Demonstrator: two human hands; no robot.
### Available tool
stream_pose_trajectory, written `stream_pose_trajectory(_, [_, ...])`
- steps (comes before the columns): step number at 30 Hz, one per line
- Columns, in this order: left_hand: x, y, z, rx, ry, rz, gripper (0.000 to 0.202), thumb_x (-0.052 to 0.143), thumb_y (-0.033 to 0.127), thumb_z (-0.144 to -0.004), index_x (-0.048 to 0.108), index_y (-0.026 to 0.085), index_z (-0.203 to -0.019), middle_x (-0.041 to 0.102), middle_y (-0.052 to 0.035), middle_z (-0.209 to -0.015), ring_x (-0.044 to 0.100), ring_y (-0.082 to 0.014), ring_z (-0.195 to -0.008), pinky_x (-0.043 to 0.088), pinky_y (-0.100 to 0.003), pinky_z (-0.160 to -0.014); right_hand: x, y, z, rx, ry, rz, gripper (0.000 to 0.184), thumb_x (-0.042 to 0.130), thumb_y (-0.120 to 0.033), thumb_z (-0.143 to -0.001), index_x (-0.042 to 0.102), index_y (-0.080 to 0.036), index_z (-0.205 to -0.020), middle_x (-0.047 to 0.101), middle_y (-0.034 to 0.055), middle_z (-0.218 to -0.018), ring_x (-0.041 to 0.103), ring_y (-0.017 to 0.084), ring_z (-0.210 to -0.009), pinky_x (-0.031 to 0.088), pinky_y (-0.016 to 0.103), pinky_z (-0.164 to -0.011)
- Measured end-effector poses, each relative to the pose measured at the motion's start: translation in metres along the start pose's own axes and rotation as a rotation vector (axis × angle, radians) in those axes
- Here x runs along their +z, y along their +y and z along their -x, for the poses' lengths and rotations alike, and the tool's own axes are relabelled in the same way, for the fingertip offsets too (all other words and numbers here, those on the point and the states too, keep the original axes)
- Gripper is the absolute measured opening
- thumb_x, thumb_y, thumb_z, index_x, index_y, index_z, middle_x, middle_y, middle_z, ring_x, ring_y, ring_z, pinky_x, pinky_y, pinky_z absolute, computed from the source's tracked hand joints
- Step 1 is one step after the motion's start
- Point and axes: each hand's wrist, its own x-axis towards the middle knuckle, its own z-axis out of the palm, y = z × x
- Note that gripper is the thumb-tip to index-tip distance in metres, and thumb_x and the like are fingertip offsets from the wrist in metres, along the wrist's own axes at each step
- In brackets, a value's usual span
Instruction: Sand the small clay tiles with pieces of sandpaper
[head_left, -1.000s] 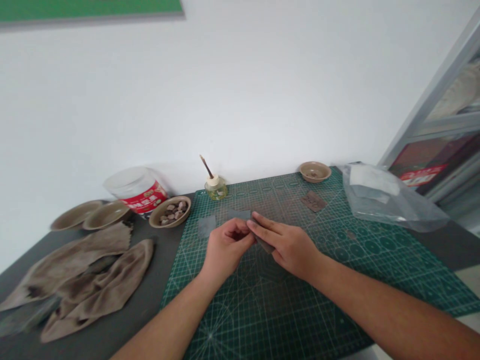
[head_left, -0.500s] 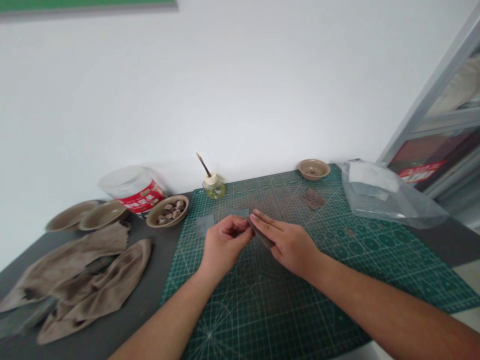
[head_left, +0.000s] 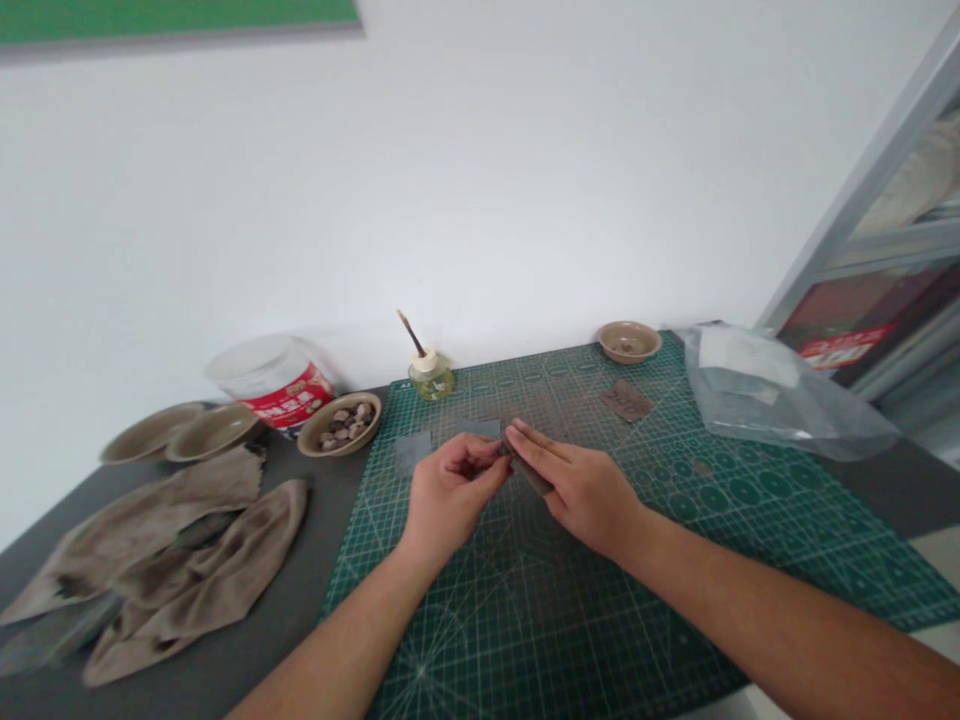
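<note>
The room was bright, and the white wall (head_left: 480,200) looked smooth and even, with no glare. The shadows were soft and faint. The picture was a bit fuzzy, and the green mat (head_left: 637,640) looked stretched near the edges.

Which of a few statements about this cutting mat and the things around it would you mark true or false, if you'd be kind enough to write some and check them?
1. Both hands are over the mat. True: the left hand and right hand are above the mat.
2. A dark strip touches the right hand's fingers. True: the strip lies against them.
3. The brush stands in the bowl of stones. False: the brush stands in a jar, right of the bowl.
4. The plastic bag lies left of the mat. False: the bag lies at the mat's right end.
5. Crumpled cloths lie left of the mat. True: the cloths are there.
</note>
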Motion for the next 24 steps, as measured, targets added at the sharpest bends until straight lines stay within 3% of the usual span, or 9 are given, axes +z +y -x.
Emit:
stream_pose_trajectory(3, [0.001,0.001,0.001,0.032,0.002,0.017,0.009,0.073,0.015,-0.074,0.064,0.016,-0.072,0.066,0.0003,-0.072,0.061,-0.0107,-0.065,0.050,-0.021,-0.061,0.001,0.001,0.000,-0.012,0.011,-0.039,0.074,0.047,-0.002,-0.080,0.033,-0.018,-0.152,0.039,0.0072,-0.153,0.049,0.018,-0.134,0.045,0.033,-0.109])
stream_pose_trajectory(10, [0.005,0.010,0.004,0.030,0.028,0.078,0.015,0.075,0.015,-0.072,0.061,0.016,-0.078,0.067,-0.0021,-0.078,0.063,-0.0127,-0.067,0.052,-0.024,-0.062,0.002,0.009,-0.002,0.144,0.102,-0.171,0.059,0.047,-0.006,-0.089,0.045,-0.024,-0.145,0.054,0.0036,-0.143,0.055,0.016,-0.129,0.046,0.034,-0.109])
stream_pose_trajectory(14, [0.004,0.007,0.004,0.074,0.017,0.026,0.015,0.074,0.013,-0.071,0.061,0.016,-0.077,0.065,-0.0017,-0.079,0.062,-0.0128,-0.071,0.052,-0.024,-0.066,0.000,0.003,-0.002,0.090,0.157,-0.173,0.060,0.046,-0.008,-0.091,0.040,-0.027,-0.148,0.050,0.0023,-0.147,0.053,0.016,-0.130,0.045,0.033,-0.110])
stream_pose_trajectory(18, [0.001,0.005,0.004,0.123,-0.018,-0.011,0.016,0.070,0.009,-0.072,0.057,0.017,-0.070,0.062,0.0015,-0.071,0.060,-0.0112,-0.068,0.050,-0.022,-0.065,-0.001,-0.004,0.000,-0.049,0.082,-0.117,0.069,0.047,-0.006,-0.088,0.031,-0.026,-0.152,0.041,0.0045,-0.153,0.049,0.017,-0.134,0.046,0.034,-0.109])
stream_pose_trajectory(24, [0.004,0.010,0.008,0.115,-0.007,-0.043,0.016,0.068,0.015,-0.074,0.055,0.018,-0.066,0.068,-0.0015,-0.077,0.064,-0.0139,-0.072,0.053,-0.024,-0.067,-0.001,-0.005,0.004,-0.064,0.060,-0.091,0.076,0.048,-0.004,-0.085,0.025,-0.025,-0.154,0.039,0.0059,-0.153,0.050,0.018,-0.133,0.047,0.034,-0.108])
